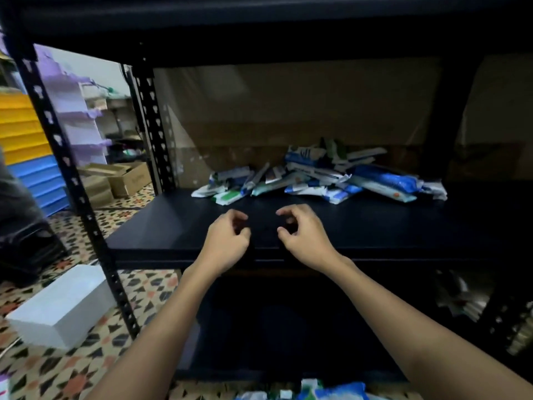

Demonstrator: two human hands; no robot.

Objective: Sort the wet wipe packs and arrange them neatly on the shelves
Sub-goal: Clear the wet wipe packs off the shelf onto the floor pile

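The wet wipe packs (320, 176) lie in a loose, unsorted heap toward the back of the dark shelf (173, 223), right of its middle, flat soft packets in white, blue and green that overlap and tilt at mixed angles. The heap rises highest near its centre-right, where several packs lean on one another, and thins to single flat packs at its left end. More packs (331, 392), blue, white and green, show at the bottom edge, below the shelf.
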